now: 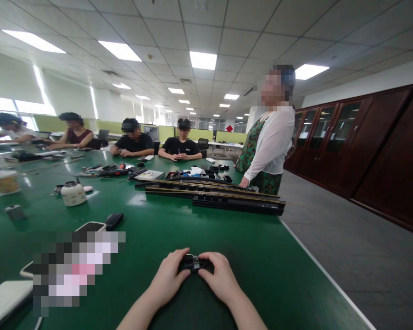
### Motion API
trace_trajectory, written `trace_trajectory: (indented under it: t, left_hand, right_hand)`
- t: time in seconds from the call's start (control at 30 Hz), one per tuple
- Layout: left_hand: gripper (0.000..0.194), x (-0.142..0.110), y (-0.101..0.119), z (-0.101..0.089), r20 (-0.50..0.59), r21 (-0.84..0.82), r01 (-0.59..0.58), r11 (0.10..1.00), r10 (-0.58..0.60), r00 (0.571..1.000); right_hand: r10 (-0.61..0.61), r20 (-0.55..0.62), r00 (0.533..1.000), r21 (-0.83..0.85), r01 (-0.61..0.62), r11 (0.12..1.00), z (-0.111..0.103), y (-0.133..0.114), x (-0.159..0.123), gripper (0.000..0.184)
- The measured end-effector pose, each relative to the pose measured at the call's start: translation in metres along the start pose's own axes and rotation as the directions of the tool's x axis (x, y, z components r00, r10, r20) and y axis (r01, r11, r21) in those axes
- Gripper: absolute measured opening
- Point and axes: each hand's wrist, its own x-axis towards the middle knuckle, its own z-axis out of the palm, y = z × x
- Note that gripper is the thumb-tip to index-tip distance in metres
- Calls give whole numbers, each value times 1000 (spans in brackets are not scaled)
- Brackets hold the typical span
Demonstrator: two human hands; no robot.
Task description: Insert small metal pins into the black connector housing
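A small black part with a metallic middle (194,263) lies between my two hands, low over the green table (151,238); its exact kind cannot be made out. My left hand (170,275) grips its left end between thumb and fingers. On the other end, the thumb and fingers of my right hand (219,277) close in the same way. Both palms hide the part's outer ends. Whether it rests on the tabletop or is just above it, I cannot tell.
Long black strips (237,205) with thin yellowish rods lie across the table ahead. At left are a phone (89,227), a black case (114,221), a white jar (73,194) and a metal cylinder (15,212). A person (271,142) stands at the right edge; several others sit beyond.
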Motion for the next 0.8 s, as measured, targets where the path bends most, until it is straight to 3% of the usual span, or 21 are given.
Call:
trace_trajectory:
  t: [0.3, 0.8]
  left_hand:
    - [35, -6, 9, -3, -21, 25, -29, 999, 30, 999]
    - [40, -8, 13, 5, -92, -108, 57, 993, -67, 994]
  right_hand:
    - [3, 29, 1000, -48, -2, 999, -3, -6, -4, 26]
    - [49, 22, 999, -52, -48, 998, -2, -9, -4, 28]
